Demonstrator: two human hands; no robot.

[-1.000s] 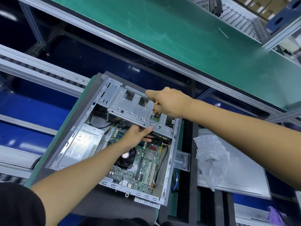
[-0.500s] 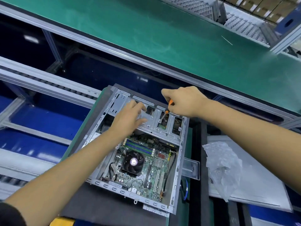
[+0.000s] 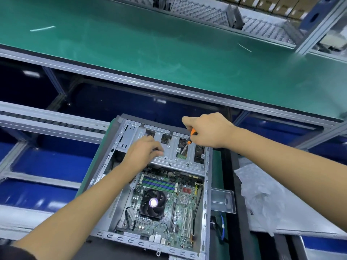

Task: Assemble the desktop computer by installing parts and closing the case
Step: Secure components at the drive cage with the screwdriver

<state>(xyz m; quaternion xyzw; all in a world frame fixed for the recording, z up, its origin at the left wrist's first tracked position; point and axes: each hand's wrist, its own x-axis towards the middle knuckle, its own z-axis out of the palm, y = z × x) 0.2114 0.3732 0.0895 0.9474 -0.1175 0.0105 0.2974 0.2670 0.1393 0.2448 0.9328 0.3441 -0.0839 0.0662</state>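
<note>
Item: PC case, side off, lying flat on a green mat betw. blue bins; far end toward the green belt.

- Drive cage: sheet-metal bracket across case's far end, above the board. Prob. the part being fixed now.
- R hand: fingers curled round orange-handled screwdriver, firm grip. Shaft angled down-left, tip inside a cage cutout near far-right corner. Whether the tip sits on a screw: can't tell. Angle likely because the cutout is the only way in.
- L hand: lies on cage top, far-left part, fingers bent, tips on the metal. Anything pinched under them: can't tell. Judged: bracing the cage so it won't shift while driving.
- Board: seated in case floor, fan near centre, RAM just below cage edge.
- Clear tray: just off case's right edge, at reach.
- Plastic bag on a flat grey panel, right of case. Panel is maybe the side cover, parked for closing.

Stage, judged: mid-install; case not yet closed.
</note>
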